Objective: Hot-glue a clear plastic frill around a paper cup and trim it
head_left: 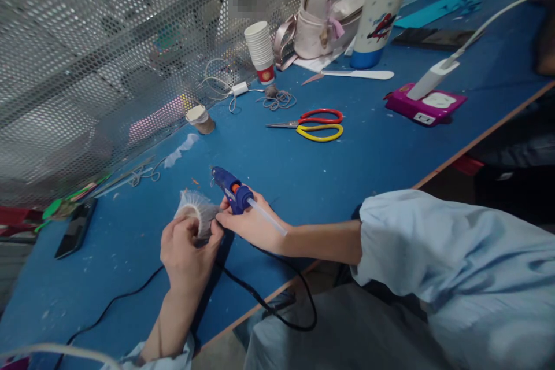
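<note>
My right hand [251,224] is wrapped round a blue glue gun [232,189] with a clear glue stick poking out of its back; the nozzle points away from me, to the upper left. My left hand [186,250] pinches a small round piece with white gauzy fabric [195,207] gathered round it, held just left of the gun. The two hands touch at the fingertips above the blue table [303,173]. The gun's black cord [269,306] loops off the table's near edge.
Red-and-yellow scissors [314,124] lie mid-table. A stack of paper cups [261,51], a pale backpack [332,3] and a bottle [381,11] stand at the back. A magenta box [427,105] lies to the right, a dark phone [76,226] to the left, and a perforated metal screen [108,58] stands behind.
</note>
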Motion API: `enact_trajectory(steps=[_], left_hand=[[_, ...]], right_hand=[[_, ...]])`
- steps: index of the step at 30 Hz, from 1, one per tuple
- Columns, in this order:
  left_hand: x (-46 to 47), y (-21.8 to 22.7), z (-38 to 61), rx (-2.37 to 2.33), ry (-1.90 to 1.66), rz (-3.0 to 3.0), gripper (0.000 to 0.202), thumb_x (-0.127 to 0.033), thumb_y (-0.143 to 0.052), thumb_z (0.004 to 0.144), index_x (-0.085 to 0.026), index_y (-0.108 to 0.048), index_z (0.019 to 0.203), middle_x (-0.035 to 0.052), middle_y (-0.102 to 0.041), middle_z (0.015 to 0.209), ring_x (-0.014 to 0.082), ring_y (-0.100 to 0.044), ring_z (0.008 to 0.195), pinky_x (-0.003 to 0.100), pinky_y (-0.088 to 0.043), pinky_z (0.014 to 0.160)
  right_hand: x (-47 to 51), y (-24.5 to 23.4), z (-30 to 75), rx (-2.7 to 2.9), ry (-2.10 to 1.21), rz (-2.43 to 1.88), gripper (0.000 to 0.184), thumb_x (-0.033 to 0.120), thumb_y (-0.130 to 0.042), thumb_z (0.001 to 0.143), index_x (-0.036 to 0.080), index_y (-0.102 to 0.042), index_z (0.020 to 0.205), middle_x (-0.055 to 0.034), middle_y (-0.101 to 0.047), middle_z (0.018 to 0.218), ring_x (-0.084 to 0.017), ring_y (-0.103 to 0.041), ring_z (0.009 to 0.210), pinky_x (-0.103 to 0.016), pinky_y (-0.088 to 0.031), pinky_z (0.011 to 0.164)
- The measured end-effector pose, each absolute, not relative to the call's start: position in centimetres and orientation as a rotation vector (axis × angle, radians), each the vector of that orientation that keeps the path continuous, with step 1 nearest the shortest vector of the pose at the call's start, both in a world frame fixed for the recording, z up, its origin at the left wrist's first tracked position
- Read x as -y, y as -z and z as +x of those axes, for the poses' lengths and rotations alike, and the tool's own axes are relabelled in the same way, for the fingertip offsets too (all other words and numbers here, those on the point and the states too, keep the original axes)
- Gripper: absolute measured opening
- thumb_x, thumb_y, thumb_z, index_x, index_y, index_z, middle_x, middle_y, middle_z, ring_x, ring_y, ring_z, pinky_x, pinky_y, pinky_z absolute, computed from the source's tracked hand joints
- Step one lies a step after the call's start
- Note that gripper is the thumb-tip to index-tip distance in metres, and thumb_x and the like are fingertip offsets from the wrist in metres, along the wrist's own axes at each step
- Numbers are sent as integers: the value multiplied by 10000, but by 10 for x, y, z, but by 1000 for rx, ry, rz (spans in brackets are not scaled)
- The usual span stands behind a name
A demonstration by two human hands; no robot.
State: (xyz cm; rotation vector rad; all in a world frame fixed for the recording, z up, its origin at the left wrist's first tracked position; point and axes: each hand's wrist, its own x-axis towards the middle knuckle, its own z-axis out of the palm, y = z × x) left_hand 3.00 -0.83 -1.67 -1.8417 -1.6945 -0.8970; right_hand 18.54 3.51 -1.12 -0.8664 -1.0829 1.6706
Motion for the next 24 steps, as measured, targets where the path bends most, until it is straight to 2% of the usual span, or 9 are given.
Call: enact_trajectory(steps=[9,16,20,24], left_hand=[[10,16,25,1496,872,-1925,243,-304,-748,741,-183,-605,896,31,-622,741,218,-670,850,289,-527,679],[11,18,19,1464,910,-1984,387,-353,-790,692,-174,-586,969,68,-643,828,245,-656,901,317,-537,696],[13,14,19,1662,1008,-2016,260,-376,-668,783,-184,-586,939,80,-655,854,232,-660,875,299,-526,617],[9,12,24,1770,1104,-1916,186,-341,-649,771,-187,-581,849,60,-659,813,191,-658,764,290,-526,617]], right_hand=[[-36,-2,195,1012,-1665,-914,186,210,-670,642,203,-548,783,75,-555,660,-92,-535,599,-234,-480,635],[-34,-6,207,1080,-1629,-870,199,220,-674,652,203,-552,809,68,-569,694,-92,-545,618,-230,-487,634],[-32,-1,205,1061,-1671,-790,228,211,-684,653,208,-540,830,67,-569,724,-88,-555,633,-236,-500,662],[-30,1,201,1028,-1707,-732,262,181,-693,640,218,-530,842,59,-583,776,-82,-556,640,-231,-502,676]])
